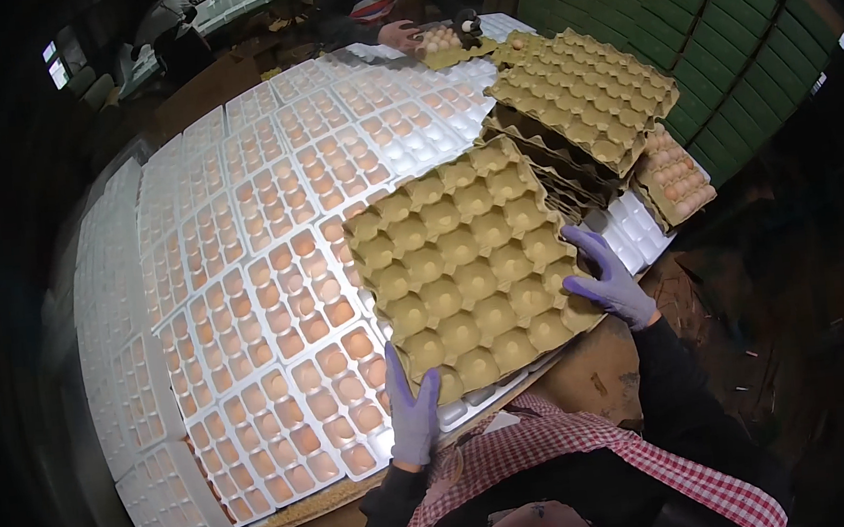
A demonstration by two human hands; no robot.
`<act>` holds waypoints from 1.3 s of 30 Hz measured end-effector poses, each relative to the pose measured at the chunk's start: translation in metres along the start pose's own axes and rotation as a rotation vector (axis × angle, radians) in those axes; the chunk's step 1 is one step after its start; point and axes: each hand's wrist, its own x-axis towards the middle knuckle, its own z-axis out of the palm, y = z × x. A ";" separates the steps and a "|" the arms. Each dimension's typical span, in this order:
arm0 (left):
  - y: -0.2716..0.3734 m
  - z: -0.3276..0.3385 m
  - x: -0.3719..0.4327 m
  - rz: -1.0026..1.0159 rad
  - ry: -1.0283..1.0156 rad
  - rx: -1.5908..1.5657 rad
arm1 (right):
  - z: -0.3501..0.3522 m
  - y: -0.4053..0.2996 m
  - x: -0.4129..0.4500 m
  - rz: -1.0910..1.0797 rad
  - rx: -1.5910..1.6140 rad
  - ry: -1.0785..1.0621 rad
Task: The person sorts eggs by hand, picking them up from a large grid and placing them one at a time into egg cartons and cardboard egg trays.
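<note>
Both of my hands wear thin gloves, pale with purple fingers. Between them is an empty pulp egg tray (460, 271), tilted above the table. My left hand (413, 407) grips its near left corner, and my right hand (608, 277) grips its right edge. White plastic egg trays (300, 293), filled with brown eggs, spread left of the pulp tray. Part of a white tray (454, 411) shows beneath its near edge. Right behind it stands a stack of pulp trays (580, 91), with more trays leaning at its side.
A pulp tray of brown eggs (674, 177) sits at the right, beside an empty white tray (629, 226). Across the table, another person's hand (400, 36) is at a smaller group of eggs (440, 38). Green stacked boxes (673, 31) rise at the back right. The wooden table edge (308, 507) runs before me.
</note>
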 end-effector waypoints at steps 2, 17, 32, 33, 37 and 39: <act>0.053 0.017 0.025 0.070 -0.049 -0.139 | -0.024 -0.017 -0.004 -0.155 0.138 0.197; 0.117 0.209 0.388 -0.108 -0.273 0.019 | -0.098 0.055 0.118 -0.164 0.030 0.857; 0.085 0.188 0.388 0.145 -0.313 0.397 | -0.051 0.070 0.084 0.000 0.120 0.792; 0.087 0.200 0.387 0.116 -0.380 0.378 | -0.059 0.089 0.085 0.007 0.090 0.803; 0.060 0.186 0.398 -0.064 -0.435 -0.123 | -0.082 0.084 0.104 -0.109 0.211 0.861; 0.048 0.175 0.410 0.595 -0.495 0.453 | -0.100 0.067 0.122 -0.137 0.108 0.806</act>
